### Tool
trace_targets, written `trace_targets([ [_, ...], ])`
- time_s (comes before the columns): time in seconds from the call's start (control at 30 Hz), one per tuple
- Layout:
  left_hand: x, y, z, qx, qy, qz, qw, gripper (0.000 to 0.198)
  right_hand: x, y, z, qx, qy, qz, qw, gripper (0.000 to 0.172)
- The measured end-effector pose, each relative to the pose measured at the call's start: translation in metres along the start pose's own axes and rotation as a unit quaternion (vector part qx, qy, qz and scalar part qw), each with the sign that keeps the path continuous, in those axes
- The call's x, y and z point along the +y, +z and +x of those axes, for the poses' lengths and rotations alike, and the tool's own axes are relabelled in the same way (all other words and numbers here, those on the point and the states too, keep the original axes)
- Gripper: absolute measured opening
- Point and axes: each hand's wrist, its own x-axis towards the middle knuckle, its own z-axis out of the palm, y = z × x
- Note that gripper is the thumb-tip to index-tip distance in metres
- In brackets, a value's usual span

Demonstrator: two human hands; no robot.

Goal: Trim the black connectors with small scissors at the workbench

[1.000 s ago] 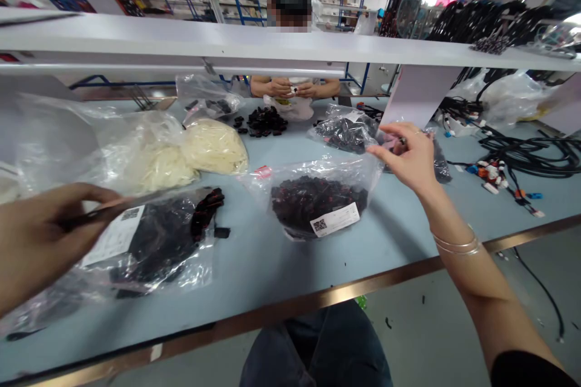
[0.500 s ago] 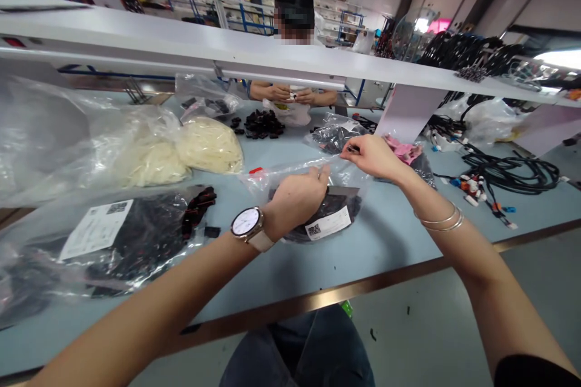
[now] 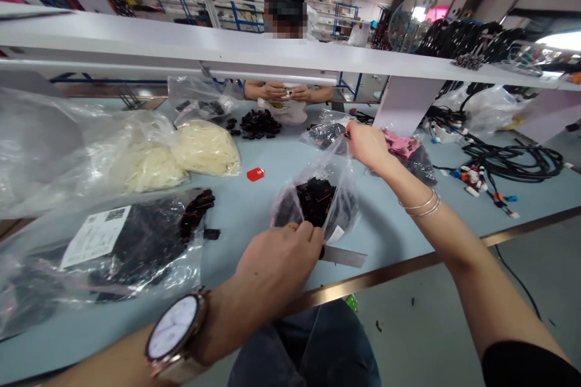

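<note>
A clear plastic bag full of small black plastic parts stands in front of me, its mouth stretched apart. My left hand is closed on the near edge of the bag. A flat metal blade sticks out to the right from under the left fingers, its dark end mostly hidden. At the far side my right hand pinches the bag's upper edge and pulls it up. Something small and dark shows at the right fingertips, too small to name. A red tag lies on the table left of the bag.
At left lie a labelled bag of black parts and a bag of cream-coloured pieces. Black cables lie at right. A shelf crosses above the table; behind it a co-worker's hands hold a small part.
My left hand has come towards me with the bag's near edge and the blade, and the mouth has opened, showing the parts. The right hand has risen slightly. The red tag now lies uncovered.
</note>
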Motion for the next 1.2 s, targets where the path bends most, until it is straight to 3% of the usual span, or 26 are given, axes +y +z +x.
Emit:
trace_targets([
  [0.1,-0.022,-0.007,0.004,0.006,0.016,-0.038,0.999,0.013,0.01,-0.002,-0.005,0.019,-0.004,0.126,0.992,0.031],
  [0.2,-0.045,-0.012,0.01,0.009,-0.015,-0.032,0.999,0.015,0.026,-0.006,-0.024,0.003,0.006,0.273,0.962,0.039],
  [0.3,-0.057,-0.013,0.018,0.061,-0.036,-0.063,0.995,0.019,0.044,0.007,-0.059,-0.092,0.058,0.402,0.909,0.05],
  [0.4,-0.056,-0.013,0.032,0.104,-0.054,-0.149,0.982,0.023,0.052,0.04,-0.097,-0.232,0.032,0.475,0.848,0.079],
  [0.47,-0.05,-0.015,0.046,0.141,-0.055,-0.199,0.968,0.023,0.05,0.062,-0.116,-0.239,0.009,0.49,0.838,0.089],
  [0.57,-0.04,-0.02,0.069,0.198,-0.053,-0.241,0.948,0.026,0.047,0.078,-0.129,-0.21,0.045,0.51,0.833,0.076],
  [0.7,-0.03,-0.033,0.093,0.254,-0.069,-0.325,0.908,0.027,0.062,0.062,-0.126,-0.239,0.068,0.535,0.807,0.054],
  [0.83,-0.016,-0.045,0.113,0.281,-0.084,-0.444,0.847,0.025,0.099,0.028,-0.115,-0.244,0.072,0.517,0.817,0.047],
  [1.0,0.018,-0.042,0.145,0.265,-0.095,-0.608,0.742,0.031,0.148,0.0,-0.084,-0.192,0.062,0.412,0.889,0.036],
  [1.1,0.041,-0.031,0.162,0.191,-0.129,-0.734,0.639,0.03,0.166,-0.004,-0.068,-0.091,0.124,0.253,0.955,0.021],
  [1.2,0.051,-0.015,0.171,0.14,-0.188,-0.817,0.527,0.028,0.163,0.0,-0.075,0.013,0.196,0.082,0.977,0.022],
])
